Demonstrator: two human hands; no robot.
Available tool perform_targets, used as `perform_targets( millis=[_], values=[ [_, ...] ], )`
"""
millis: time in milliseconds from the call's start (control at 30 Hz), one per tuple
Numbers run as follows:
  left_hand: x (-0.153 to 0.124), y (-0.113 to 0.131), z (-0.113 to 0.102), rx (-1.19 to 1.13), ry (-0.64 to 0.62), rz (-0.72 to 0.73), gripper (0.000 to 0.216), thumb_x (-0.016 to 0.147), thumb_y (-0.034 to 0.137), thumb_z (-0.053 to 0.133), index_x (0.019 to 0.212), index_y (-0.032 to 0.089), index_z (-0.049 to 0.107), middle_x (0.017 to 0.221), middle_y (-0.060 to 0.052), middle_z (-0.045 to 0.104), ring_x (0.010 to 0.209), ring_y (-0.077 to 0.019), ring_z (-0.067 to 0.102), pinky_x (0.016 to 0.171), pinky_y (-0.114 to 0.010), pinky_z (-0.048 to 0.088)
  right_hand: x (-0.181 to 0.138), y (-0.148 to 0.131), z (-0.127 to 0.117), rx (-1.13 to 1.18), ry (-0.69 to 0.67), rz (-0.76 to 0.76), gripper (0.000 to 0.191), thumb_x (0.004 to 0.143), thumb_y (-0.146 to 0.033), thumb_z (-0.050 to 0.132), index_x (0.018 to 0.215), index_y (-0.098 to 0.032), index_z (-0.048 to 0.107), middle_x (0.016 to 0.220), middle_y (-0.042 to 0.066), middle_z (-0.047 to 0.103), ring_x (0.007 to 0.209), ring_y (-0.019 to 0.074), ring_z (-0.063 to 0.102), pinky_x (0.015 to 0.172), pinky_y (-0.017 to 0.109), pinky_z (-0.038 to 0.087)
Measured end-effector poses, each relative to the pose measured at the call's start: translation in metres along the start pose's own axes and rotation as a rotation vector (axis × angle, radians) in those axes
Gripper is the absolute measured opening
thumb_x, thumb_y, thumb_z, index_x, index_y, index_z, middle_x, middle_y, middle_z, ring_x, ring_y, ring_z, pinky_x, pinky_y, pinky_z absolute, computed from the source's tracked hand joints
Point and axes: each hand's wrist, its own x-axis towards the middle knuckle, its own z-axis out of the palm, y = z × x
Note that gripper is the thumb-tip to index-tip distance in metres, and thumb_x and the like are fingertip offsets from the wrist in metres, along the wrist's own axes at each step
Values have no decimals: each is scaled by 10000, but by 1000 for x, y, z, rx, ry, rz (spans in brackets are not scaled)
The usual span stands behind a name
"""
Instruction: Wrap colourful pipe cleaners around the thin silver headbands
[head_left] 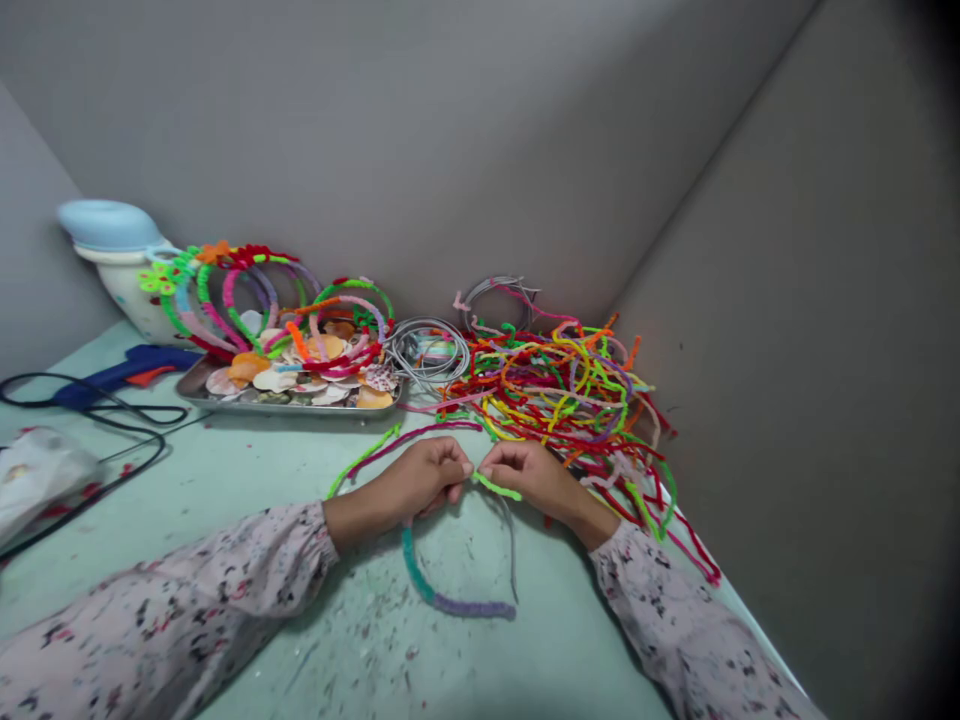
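Observation:
Just above the middle of the table, my left hand (424,478) and my right hand (534,478) meet with their fingertips pinched close together. From the right fingers hangs a short lime-green pipe cleaner (498,488). Below the hands curves a headband hoop, its wrapped part teal (417,570) and purple, with a bare grey wire end (513,550) on the right. My left fingers close on the top of this hoop; the exact grip point is hidden. Behind my left hand lie a magenta pipe cleaner (409,434) and another lime-green pipe cleaner (360,460).
A metal tray (292,408) holds shells and several wrapped headbands. Bare wire hoops (427,352) lie beside a large heap of coloured pipe cleaners (555,385) at the right. At left are a blue glue gun (112,378), its black cord, a plastic bag (45,470) and a blue-lidded bin (112,225).

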Motion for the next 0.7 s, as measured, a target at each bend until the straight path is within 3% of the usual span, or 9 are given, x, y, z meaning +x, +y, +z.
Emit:
perform_targets(
  millis=[433,700],
  values=[
    [-1,4,0,-50,-28,-8,190,834,376,520,834,188,489,568,58,531,308,-37,306,280,-158,193,2,-2,-6,20,-109,41,188,802,-322,608,765,-145,660,578,-33,546,527,82,460,500,196,340],
    [-2,4,1,-42,-21,-11,193,835,383,515,841,191,491,566,59,534,307,-42,307,277,-164,197,-1,-9,-4,14,-105,95,190,793,-321,611,737,-144,649,561,-41,525,503,76,429,490,197,328]
  ],
)
